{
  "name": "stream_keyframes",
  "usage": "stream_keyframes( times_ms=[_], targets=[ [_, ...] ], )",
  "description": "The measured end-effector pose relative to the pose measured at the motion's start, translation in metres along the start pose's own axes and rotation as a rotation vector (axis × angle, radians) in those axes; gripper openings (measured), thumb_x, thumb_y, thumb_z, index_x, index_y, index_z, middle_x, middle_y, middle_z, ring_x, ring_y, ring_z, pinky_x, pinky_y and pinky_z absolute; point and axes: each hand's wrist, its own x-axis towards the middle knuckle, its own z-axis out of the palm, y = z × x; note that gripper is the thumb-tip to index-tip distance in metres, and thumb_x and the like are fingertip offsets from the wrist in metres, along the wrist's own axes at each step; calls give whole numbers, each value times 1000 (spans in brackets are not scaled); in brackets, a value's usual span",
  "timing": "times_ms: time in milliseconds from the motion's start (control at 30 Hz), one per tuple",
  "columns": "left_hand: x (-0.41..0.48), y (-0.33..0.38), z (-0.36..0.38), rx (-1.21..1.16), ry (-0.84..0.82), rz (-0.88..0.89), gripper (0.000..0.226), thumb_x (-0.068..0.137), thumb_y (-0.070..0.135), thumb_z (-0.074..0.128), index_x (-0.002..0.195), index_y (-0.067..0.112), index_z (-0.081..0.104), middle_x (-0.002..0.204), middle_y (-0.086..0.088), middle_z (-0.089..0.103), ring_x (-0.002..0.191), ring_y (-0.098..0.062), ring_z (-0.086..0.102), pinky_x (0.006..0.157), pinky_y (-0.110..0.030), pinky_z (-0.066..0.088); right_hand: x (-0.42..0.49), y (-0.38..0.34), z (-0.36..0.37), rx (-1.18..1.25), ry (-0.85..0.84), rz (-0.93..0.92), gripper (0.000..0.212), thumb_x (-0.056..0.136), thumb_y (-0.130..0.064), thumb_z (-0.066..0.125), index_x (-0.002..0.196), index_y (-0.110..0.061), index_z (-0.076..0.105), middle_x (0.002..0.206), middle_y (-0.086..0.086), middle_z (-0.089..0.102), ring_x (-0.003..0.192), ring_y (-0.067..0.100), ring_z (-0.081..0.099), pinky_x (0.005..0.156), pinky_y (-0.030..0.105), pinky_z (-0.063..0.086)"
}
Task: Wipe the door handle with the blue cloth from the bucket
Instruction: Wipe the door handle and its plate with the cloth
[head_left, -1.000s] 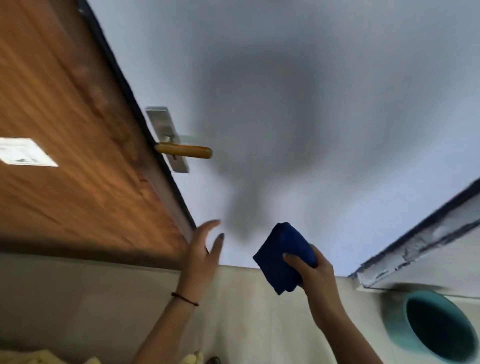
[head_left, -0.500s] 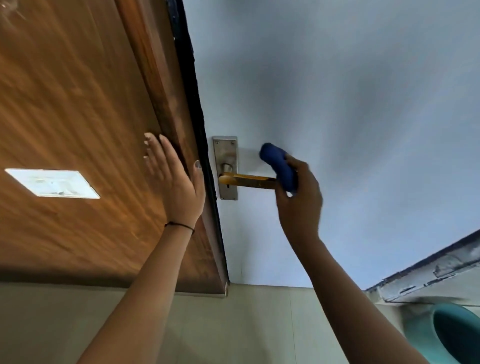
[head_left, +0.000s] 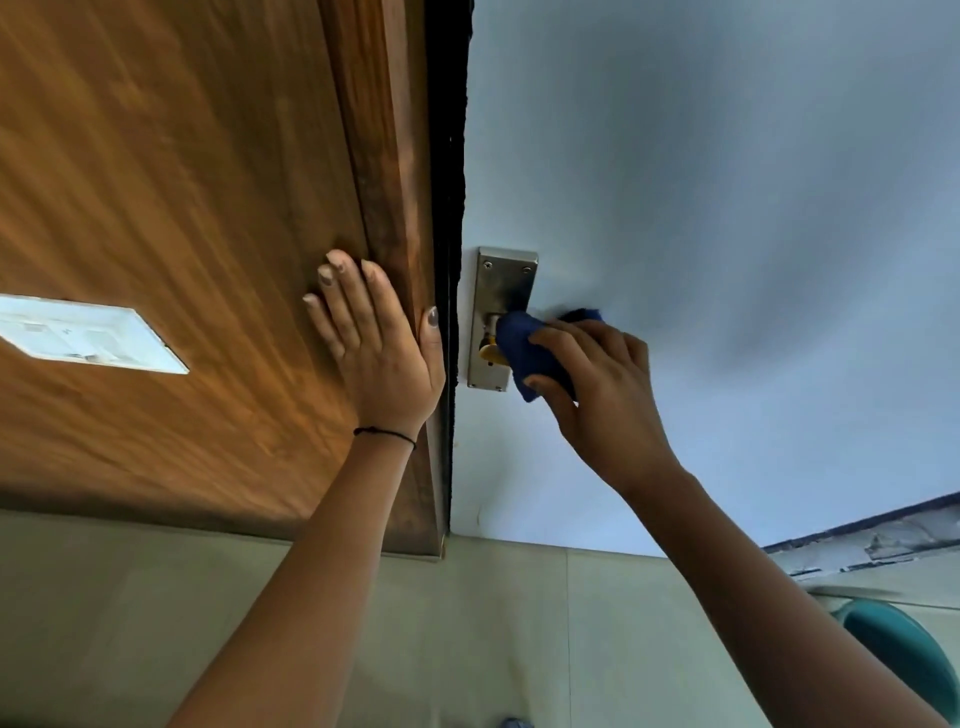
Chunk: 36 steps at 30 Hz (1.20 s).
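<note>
Item: handle (head_left: 489, 352), brass-coloured lever on a steel plate (head_left: 501, 291). Landmark for all entries: the plate.

Change noted: a second ago our right hand (head_left: 602, 395) carried the cloth (head_left: 524, 353) low, well below the plate, and our left hand (head_left: 374, 358) hung free. Half a second ago the cloth reached the lever's outer end. Now the cloth sits against the lever right at the plate. We judge that the wipe has begun and has run from tip to root; the bucket step is done.

Handle: only a small stub shows, just left of the cloth, at the plate's lower half. The rest is covered. Its long axis runs sideways out from the plate, away from the frame (head_left: 447, 260), pointing right; we take this partly from the way the cloth lies.

Cloth: dark blue, bunched, wrapped over the lever; a corner shows beyond the fingers, right of the plate.

Right hand: closed around the cloth and, through it, the lever.

Left hand: flat, fingers spread, holding nothing, pressed on the wood panel (head_left: 182, 208) left of the plate, thumb at the frame.

Bucket (head_left: 904, 654): teal rim, far below and right of the plate, on the floor.

Remaining, in our judgement: more passes along the lever, perhaps the plate.
</note>
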Motion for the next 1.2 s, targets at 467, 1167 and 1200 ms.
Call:
stream_keyframes(
  times_ms=[467, 1167, 1200],
  targets=[
    [-4, -2, 3, -22, 21, 66, 72, 98, 34, 32, 147, 17, -19, 155, 3, -28, 144, -13, -20, 119, -38, -8, -6, 30, -10, 47, -116, 40, 43, 93, -35, 50, 130, -16, 58, 110, 10, 65, 101, 31, 58, 92, 40, 41],
    [-2, -1, 3, 7, 55, 63, 75, 96, 30, 37, 149, 11, -12, 139, -25, 19, 144, -13, -20, 118, -38, -8, 5, -24, 23, -112, 147, -8, 44, 81, -11, 67, 125, -19, 63, 116, 11, 66, 106, 31, 62, 94, 45, 43],
    [-2, -1, 2, 14, 51, 59, 73, 96, 30, 38, 149, 6, -6, 139, -25, 18, 144, -14, -20, 118, -38, -9, 6, -32, 30, -122, 156, -12, 45, 83, -9, 66, 126, -19, 62, 119, 10, 66, 110, 30, 61, 96, 46, 43]
  ],
)
